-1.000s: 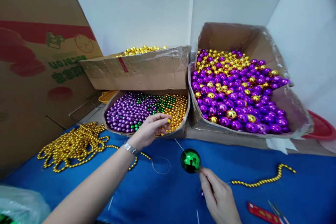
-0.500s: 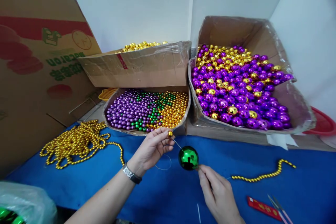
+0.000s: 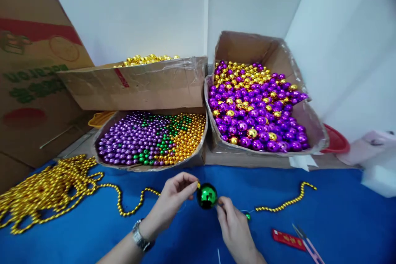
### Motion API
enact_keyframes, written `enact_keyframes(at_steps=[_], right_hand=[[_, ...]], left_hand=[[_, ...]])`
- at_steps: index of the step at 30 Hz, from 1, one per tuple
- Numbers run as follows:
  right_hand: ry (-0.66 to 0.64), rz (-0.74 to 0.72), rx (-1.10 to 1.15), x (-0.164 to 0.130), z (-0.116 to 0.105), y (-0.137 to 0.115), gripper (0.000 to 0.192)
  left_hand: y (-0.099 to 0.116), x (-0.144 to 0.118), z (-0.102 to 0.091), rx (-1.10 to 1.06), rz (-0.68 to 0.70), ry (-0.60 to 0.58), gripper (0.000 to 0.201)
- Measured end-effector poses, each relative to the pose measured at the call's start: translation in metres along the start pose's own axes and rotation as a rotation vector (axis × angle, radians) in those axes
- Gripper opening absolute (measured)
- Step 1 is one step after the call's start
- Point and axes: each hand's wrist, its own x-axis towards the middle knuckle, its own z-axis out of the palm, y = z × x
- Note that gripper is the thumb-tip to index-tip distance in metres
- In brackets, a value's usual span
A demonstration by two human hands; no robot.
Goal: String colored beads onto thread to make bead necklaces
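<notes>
At the lower middle of the frame the person's left hand (image 3: 173, 198) pinched a small gold bead (image 3: 198, 185) between thumb and forefinger, the bead touching the upper left side of a shiny green ball (image 3: 207, 196). The right hand (image 3: 233, 227) came up from the bottom edge, its fingers closed at the ball's right side; what they gripped there was too small to tell. The ball sat between the two hands, just over the blue cloth of the bench (image 3: 340, 218). A wristwatch (image 3: 140, 239) showed on the left wrist.

Right of the hands a short gold bead strand (image 3: 287, 203) lay on the cloth, and at the lower right a red strip (image 3: 288, 239) lay beside a pair of scissors (image 3: 307, 245). A long gold bead chain (image 3: 46, 189) was heaped at the left and trailed toward the hands.

Behind, in the middle, a low box (image 3: 148, 167) held small purple, green and gold beads. Above it stood a box of gold balls (image 3: 139, 84), and at the upper right a large box (image 3: 266, 49) held bigger purple and gold balls. A big printed carton (image 3: 27, 70) leaned at the upper left. A red basin (image 3: 337, 142) showed at the right edge
</notes>
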Motion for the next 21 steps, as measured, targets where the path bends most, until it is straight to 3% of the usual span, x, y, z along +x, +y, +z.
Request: enact_keyframes(at_steps=[3,5,10,15,18,21], right_hand=[[-0.017,-0.016,-0.051,0.001,-0.001,0.010,0.028],[-0.002,-0.022,-0.059,0.006,-0.009,0.011,0.029],[0.039,-0.032,0.065,0.033,-0.027,-0.003,0.035],[0.065,0.001,0.294,0.049,-0.037,-0.014,0.025],[0.078,0.098,0.421,0.048,-0.042,-0.015,0.025],[0.063,0.184,0.518,0.044,-0.045,-0.015,0.027]], left_hand=[[-0.009,0.004,0.006,0.128,0.060,0.023,0.019],[-0.003,0.007,0.007,0.202,0.155,0.036,0.017],[0.046,0.014,0.015,0.309,0.354,0.010,0.013],[0.085,0.028,0.028,0.192,0.371,-0.159,0.016],[0.096,0.050,0.033,0.093,0.333,-0.287,0.027],[0.107,0.085,0.041,0.243,0.446,-0.210,0.036]])
